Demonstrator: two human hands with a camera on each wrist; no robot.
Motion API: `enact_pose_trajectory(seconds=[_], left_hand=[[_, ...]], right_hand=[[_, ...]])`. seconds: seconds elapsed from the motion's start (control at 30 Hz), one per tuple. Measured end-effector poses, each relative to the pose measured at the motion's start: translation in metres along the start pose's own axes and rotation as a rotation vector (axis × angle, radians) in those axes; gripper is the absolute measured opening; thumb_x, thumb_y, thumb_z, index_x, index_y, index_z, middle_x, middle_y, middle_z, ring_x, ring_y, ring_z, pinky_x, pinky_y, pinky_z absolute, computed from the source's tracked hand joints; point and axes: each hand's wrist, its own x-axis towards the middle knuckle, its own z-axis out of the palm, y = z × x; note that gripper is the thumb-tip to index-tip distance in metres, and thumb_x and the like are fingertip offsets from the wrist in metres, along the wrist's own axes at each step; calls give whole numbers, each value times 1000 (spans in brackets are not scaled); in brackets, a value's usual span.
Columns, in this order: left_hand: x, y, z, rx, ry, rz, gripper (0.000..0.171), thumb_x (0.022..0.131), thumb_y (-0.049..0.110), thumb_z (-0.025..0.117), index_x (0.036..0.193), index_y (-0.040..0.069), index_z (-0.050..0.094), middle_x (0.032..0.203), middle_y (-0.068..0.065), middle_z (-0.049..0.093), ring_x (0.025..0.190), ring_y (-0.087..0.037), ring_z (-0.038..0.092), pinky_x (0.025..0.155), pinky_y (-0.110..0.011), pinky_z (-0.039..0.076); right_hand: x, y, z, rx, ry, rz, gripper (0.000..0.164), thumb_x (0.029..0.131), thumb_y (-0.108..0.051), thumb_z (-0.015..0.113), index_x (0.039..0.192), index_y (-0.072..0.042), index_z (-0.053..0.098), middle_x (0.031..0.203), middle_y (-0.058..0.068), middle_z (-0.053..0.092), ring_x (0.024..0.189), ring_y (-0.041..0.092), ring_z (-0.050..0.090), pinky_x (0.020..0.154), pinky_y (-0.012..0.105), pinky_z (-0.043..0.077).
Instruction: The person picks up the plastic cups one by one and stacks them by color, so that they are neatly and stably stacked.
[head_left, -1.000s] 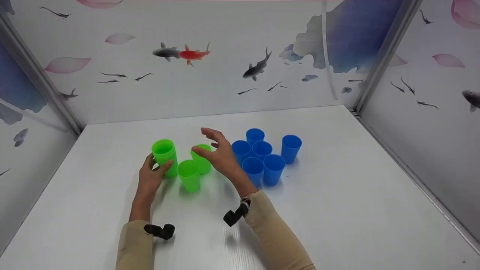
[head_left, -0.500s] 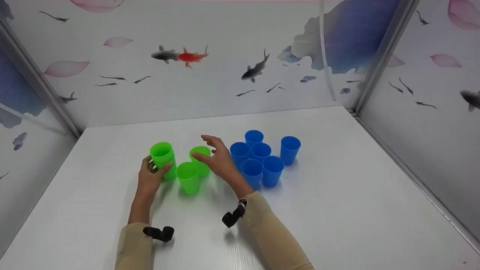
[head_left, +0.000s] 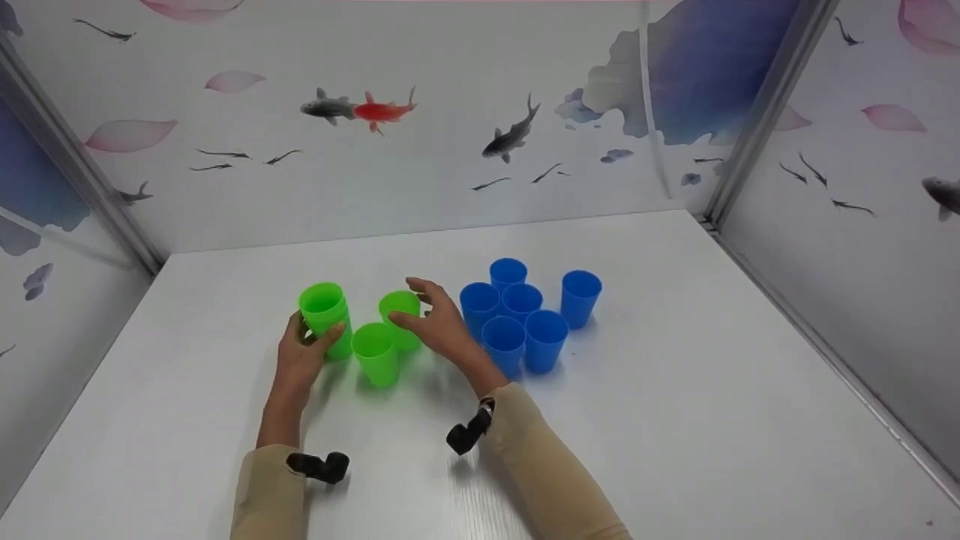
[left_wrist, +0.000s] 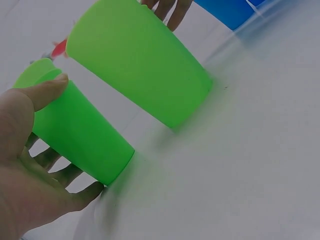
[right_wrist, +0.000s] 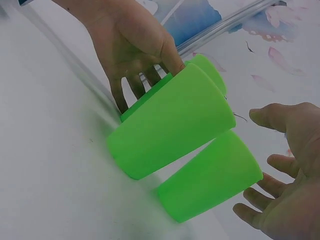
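My left hand (head_left: 304,356) grips a stack of green cups (head_left: 325,307), thumb on the near side and fingers round the far side. The left wrist view shows the upper cup's rim rising just above the other cup (left_wrist: 82,132). To the right of the stack stand two single green cups, a front one (head_left: 377,356) and a back one (head_left: 401,304). Beside the back cup is my right hand (head_left: 442,322), thumb and fingers spread. In the right wrist view its fingers (right_wrist: 255,200) come close to that cup's rim (right_wrist: 210,177); contact is unclear.
Several blue cups (head_left: 521,304) stand upright in a cluster right of my right hand. Another blue cup (head_left: 581,300) stands apart to their right. The white table (head_left: 712,412) is bounded by printed panels (head_left: 450,187) at the back and sides.
My right hand has come down slightly and nearer to the back green cup. The left hand keeps its grip on the stacked cups, and the other cups have stayed put.
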Motion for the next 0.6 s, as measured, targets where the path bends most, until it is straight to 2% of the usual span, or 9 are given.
enact_pose_trajectory(seconds=[0.37,0.6], left_hand=[[1,0,-1,6,-1,7,89,96,38,68,161,12,14,167,-17,21,153,-40,24,125,-50,27],[1,-1,-2,18,-13,6,90,95,41,68,162,14,13,167,-17,21,153,-41,24,125,-50,27]], right_hand=[[2,9,-5,20,-40,23,70,92,-33,73,152,-17,42,158,9,43,147,30,40,118,48,39],[0,11,-5,-6,-77,44,73,91,-28,74,154,-18,39,157,9,43,147,31,39,118,52,38]])
